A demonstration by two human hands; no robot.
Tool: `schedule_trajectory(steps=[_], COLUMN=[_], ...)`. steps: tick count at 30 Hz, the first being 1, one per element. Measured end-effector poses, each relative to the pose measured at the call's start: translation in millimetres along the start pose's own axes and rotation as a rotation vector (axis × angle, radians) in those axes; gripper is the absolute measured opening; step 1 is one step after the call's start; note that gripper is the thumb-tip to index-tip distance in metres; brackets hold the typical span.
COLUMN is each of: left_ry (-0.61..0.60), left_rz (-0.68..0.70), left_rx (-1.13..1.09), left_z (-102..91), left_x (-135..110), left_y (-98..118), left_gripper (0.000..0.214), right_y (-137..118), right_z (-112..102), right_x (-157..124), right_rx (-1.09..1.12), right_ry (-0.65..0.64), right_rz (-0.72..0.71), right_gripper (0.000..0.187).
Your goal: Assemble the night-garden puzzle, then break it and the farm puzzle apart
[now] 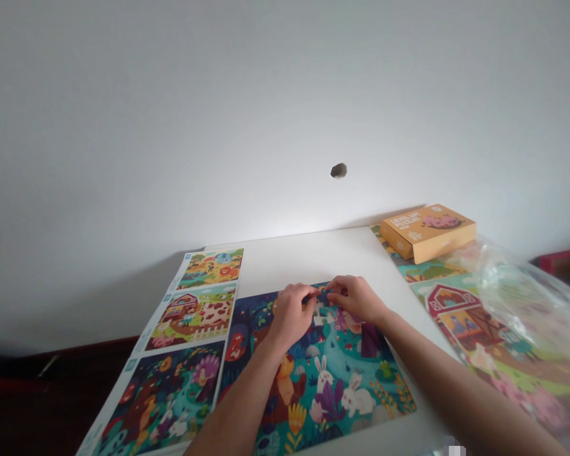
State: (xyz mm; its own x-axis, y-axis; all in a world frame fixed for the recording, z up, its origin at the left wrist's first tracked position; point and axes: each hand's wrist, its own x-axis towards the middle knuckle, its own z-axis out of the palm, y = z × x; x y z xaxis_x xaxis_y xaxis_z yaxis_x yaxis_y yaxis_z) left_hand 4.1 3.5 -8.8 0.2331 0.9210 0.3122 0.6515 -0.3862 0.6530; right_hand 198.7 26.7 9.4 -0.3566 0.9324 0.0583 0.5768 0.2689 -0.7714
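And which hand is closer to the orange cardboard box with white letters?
Right hand: it's at the far edge of the flat dark-blue forest puzzle, in front and left of the box. The left hand is farther left.

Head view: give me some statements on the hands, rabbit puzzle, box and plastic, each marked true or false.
1. The left hand is over the rabbit puzzle. True.
2. The right hand is touching the box. False: it is at the rabbit puzzle's far part.
3. The box is orange. True.
4. The plastic lies left of the rabbit puzzle. False: it lies to the right.
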Motion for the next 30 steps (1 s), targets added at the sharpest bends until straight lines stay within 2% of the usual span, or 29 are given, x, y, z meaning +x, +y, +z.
schedule_trajectory(steps=[5, 13, 23, 30], left_ry=[0.030, -0.003, -0.008, -0.018], left_rz=[0.004, -0.008, -0.010, -0.011], left_rx=[-0.023, 0.013, 0.009, 0.014], left_z=[-0.2, -0.7, -1.6, -1.6], left_x=[1, 1, 1, 0], left_y=[-3, -1, -1, -1], left_gripper=[0.023, 0.022, 0.023, 0.025], right_y=[-3, 5, 1, 4], right_z=[8, 15, 12, 14], right_x=[0, 3, 3, 3], right_rx=[0.010, -0.197, -0.115, -0.210], right_ry=[-0.001, 0.057, 0.020, -0.002], right_rz=[-0.013, -0.167, -0.102, -0.144], right_gripper=[0.014, 0.013, 0.014, 0.011])
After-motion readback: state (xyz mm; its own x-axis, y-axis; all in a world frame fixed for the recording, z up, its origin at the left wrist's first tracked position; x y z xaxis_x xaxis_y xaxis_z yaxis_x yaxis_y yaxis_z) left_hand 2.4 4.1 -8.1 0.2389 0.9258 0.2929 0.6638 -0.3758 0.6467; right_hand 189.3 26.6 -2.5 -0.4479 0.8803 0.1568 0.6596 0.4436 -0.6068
